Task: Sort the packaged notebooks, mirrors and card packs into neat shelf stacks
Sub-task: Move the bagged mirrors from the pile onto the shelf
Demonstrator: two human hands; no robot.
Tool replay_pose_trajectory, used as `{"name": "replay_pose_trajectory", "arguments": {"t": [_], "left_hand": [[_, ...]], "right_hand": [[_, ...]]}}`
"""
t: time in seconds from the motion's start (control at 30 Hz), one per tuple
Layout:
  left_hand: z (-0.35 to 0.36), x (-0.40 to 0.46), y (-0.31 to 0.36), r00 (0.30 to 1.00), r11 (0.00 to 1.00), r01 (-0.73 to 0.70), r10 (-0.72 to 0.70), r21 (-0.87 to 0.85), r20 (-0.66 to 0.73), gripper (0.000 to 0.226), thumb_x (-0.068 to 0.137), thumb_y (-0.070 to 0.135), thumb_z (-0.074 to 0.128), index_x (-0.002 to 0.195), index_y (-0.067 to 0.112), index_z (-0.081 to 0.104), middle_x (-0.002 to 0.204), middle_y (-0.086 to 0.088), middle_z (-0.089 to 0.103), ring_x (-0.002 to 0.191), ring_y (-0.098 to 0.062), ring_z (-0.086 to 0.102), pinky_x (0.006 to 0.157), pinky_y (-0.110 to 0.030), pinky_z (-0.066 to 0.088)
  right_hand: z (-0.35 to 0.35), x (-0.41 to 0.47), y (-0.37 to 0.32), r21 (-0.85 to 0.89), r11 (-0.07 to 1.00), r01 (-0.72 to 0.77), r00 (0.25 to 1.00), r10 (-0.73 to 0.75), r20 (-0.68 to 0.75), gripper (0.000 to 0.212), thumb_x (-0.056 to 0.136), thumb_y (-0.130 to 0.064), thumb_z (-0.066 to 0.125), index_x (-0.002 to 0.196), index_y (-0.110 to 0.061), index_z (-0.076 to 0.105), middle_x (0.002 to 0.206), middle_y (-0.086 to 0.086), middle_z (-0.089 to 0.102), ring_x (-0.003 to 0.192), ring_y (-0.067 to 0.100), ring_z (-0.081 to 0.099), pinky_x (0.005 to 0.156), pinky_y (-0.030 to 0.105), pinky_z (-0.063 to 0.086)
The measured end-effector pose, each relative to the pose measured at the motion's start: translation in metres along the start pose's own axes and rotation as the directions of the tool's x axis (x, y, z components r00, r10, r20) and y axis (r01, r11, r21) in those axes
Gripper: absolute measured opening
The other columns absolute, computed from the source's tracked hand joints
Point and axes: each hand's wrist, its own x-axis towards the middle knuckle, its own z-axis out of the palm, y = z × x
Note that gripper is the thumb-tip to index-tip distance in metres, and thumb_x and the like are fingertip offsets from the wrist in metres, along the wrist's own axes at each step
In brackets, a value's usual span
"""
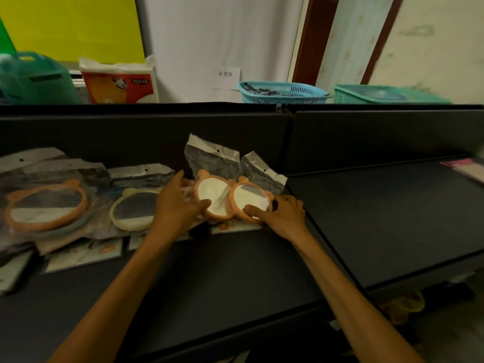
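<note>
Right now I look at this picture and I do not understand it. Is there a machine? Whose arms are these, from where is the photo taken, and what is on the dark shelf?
There is no machine here. A person works with bare hands, and one wide camera worn on the head looks forward and down, so the arms come in from the bottom of the picture.

The left hand and the right hand each hold a small orange mirror with bear ears, packed in a clear bag: the left mirror and the right mirror. They stand side by side and overlap a little.

On the dark shelf, further left, lie a cream mirror and a bigger orange mirror, also bagged, on top of flat packets. A pink packet lies far right. Behind the shelf stand a blue basket and a green basket.
</note>
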Motion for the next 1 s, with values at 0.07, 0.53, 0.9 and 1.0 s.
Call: {"name": "replay_pose_trajectory", "arguments": {"t": [0.07,0.53,0.9,1.0], "left_hand": [[-0.001,-0.001,-0.003,0.999,1.000,0.000,0.000,-0.018,0.035,0.081,0.075,0.020,0.077,0.144,0.016,0.035,0.143,-0.007,0.045,0.128,-0.025,0.045,0.102,-0.040,0.041],[0.003,-0.004,-0.008,0.997,0.987,-0.024,0.035,-0.162,0.068,0.067,0.081,0.016,0.071,0.136,0.025,0.035,0.144,-0.004,0.040,0.127,-0.026,0.045,0.093,-0.041,0.047],[0.002,-0.007,-0.010,0.992,0.983,-0.072,0.088,-0.171,0.093,0.057,0.085,0.015,0.067,0.134,0.026,0.039,0.143,-0.003,0.040,0.126,-0.025,0.045,0.088,-0.038,0.049],[0.003,-0.007,-0.010,0.991,0.975,-0.078,0.098,-0.206,0.087,0.055,0.086,0.014,0.065,0.132,0.030,0.039,0.144,-0.002,0.038,0.127,-0.027,0.044,0.083,-0.038,0.052]], "right_hand": [[0.001,0.001,0.001,0.020,0.999,0.029,1.000,-0.029,0.001,0.103,0.051,-0.091,0.050,0.129,-0.023,0.051,0.139,0.008,0.046,0.131,0.030,0.034,0.107,0.049,0.032],[0.003,-0.004,0.002,0.007,1.000,-0.016,0.998,0.016,-0.055,0.096,0.061,-0.082,0.056,0.131,-0.017,0.048,0.137,0.010,0.043,0.130,0.031,0.031,0.108,0.044,0.026],[0.001,-0.014,0.002,0.614,0.785,0.088,0.992,-0.010,-0.130,0.063,0.069,-0.029,0.083,0.118,-0.016,0.046,0.114,0.002,0.059,0.100,0.018,0.061,0.077,0.032,0.056],[-0.008,-0.023,0.005,0.756,0.651,0.064,0.996,0.007,-0.091,0.054,0.078,-0.017,0.076,0.121,-0.015,0.044,0.121,0.005,0.053,0.095,0.020,0.064,0.057,0.030,0.058]]}}
